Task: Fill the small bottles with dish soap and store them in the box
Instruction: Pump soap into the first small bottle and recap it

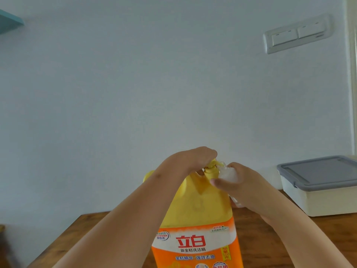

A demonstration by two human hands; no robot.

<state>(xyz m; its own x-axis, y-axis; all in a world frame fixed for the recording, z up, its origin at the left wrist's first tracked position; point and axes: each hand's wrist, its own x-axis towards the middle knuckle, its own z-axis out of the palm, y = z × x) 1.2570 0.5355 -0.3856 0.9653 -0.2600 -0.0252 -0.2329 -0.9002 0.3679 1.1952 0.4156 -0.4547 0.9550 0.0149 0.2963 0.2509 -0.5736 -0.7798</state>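
Observation:
A big yellow dish soap jug [195, 219] with an orange label stands on the wooden table [100, 229] in front of me. My left hand [193, 159] rests on top of its yellow pump head [209, 169], fingers curled over it. My right hand [239, 182] holds a small clear bottle [227, 174] tilted with its mouth right at the pump's spout. Another clear object [236, 203] shows just below my right hand, partly hidden.
A white storage box [320, 200] with a grey lid [318, 171], closed, sits at the table's right against the wall. A wall switch plate [297, 33] is high on the right. A teal shelf corner [9, 21] juts in at the upper left.

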